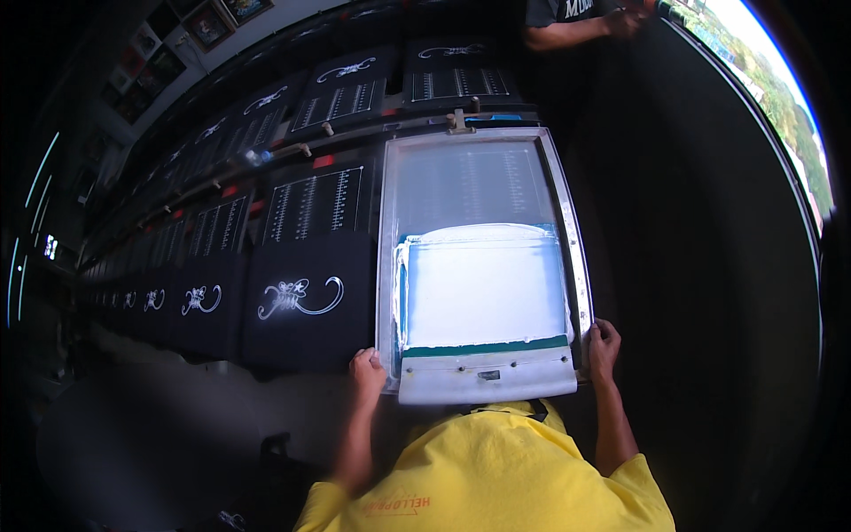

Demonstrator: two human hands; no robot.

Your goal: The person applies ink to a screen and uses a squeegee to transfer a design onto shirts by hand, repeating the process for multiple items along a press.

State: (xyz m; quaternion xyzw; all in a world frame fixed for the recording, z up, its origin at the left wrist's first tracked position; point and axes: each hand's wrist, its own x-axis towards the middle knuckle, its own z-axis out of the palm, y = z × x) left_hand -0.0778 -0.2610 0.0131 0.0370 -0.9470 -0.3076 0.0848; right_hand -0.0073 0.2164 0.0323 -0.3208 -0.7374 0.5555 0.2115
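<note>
Left hand (367,368) and right hand (605,346) grasp opposite edges of a screen-printing frame (386,266) spread with white ink (486,288), beside black fabric (306,341) bearing white scrollwork (291,298).

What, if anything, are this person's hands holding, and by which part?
The pale rectangular frame: the left hand grips its left side near the near corner, the right hand its right side toward the near end.

Orange lettering (397,504) marks the yellow shirt (505,470); white letters (578,8) (partly cropped) mark a farther dark shirt (542,12).
</note>
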